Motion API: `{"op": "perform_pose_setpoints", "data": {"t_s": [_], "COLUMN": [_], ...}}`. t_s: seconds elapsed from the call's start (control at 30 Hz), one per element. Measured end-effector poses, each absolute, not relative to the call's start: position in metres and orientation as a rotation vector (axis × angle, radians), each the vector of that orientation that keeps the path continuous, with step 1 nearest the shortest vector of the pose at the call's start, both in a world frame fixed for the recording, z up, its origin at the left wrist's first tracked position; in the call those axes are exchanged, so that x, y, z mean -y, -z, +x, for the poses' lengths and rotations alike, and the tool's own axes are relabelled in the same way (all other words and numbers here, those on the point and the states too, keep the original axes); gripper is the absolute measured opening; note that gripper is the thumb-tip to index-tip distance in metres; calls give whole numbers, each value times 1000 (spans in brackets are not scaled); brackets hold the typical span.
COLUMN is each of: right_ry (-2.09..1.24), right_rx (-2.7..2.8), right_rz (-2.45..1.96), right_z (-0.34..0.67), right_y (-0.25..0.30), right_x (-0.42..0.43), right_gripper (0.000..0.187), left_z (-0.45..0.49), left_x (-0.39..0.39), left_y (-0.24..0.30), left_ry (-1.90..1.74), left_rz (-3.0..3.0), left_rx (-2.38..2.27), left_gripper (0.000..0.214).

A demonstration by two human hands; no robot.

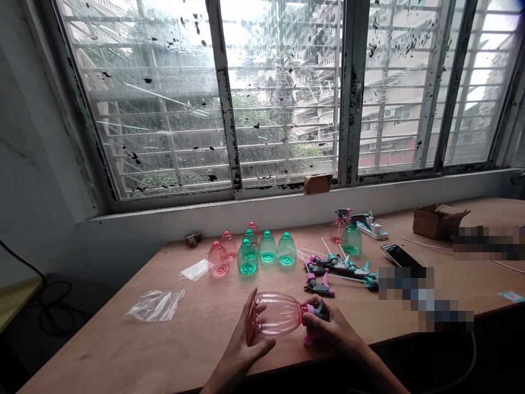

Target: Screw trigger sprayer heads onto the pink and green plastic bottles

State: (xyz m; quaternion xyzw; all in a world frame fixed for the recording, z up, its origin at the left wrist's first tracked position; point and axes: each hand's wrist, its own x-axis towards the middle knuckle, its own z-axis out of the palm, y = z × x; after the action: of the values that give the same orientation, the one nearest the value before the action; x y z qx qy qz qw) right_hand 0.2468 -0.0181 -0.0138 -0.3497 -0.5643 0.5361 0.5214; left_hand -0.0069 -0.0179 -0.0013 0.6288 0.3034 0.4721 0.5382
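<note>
i hold the clear red bottle (278, 314) on its side above the near part of the table (172, 358), its neck pointing to three o'clock. my left hand (245, 335) is cupped around the base end, fingers behind and thumb lower in front. my right hand (334, 327) is closed in a narrow pinch on the dark spray head (323, 311), whose pink collar (310, 309) meets the bottle's neck; i can't tell how far it is screwed on. taking the held bottle as the dial's centre and the window (283, 98) as twelve, green bottles (286, 250) and red bottles (219, 260) stand open-necked between eleven and twelve. at about two lies a heap of loose spray heads (346, 265), grey with pink or teal parts and thin tubes. one red spray bottle (338, 230) and one green spray bottle (351, 241) stand at one o'clock, heads on. the phone (404, 259) and, further off, the open carton (435, 221) are near two. a crumpled plastic bag (156, 305) lies at nine, a flat white packet (196, 270) at ten.
</note>
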Motion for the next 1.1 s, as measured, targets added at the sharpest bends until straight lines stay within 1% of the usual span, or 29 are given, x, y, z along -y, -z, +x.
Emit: {"op": "perform_pose_setpoints", "data": {"t_s": [0.1,0.27,0.5,0.57,0.73,0.77,0.9,1.0,1.07,1.1], "right_ry": [-1275,-1268,-1271,-1267,-1265,-1263,-1293,-1316,-1314,-1308], "right_rx": [1364,1382,1378,1380,1409,1415,1368,1338,1351,1360], "right_rz": [-848,-868,-846,-849,-866,-864,-852,-844,-846,-850], "right_z": [247,248,250,250,249,249,248,248,248,249], "right_y": [14,14,13,12,11,11,11,13,14,14], "right_x": [19,18,18,18,20,20,19,19,19,19], "right_gripper": [37,37,34,34,36,36,38,38,38,38], "left_z": [-9,-8,-6,-6,-4,-4,-3,-4,-4,-4], "left_x": [13,18,21,20,22,23,22,21,22,23], "left_y": [8,3,-2,0,-4,-5,-4,-3,-4,-5], "left_ry": [-1145,-1108,-1130,-1136,-1139,-1141,-1162,-1145,-1149,-1154], "left_rz": [1474,1374,1494,1454,1390,1386,1390,1408,1396,1391], "left_rx": [-720,-804,-734,-750,-839,-843,-775,-747,-778,-800], "left_gripper": [105,86,102,101,83,84,101,109,106,101]}}
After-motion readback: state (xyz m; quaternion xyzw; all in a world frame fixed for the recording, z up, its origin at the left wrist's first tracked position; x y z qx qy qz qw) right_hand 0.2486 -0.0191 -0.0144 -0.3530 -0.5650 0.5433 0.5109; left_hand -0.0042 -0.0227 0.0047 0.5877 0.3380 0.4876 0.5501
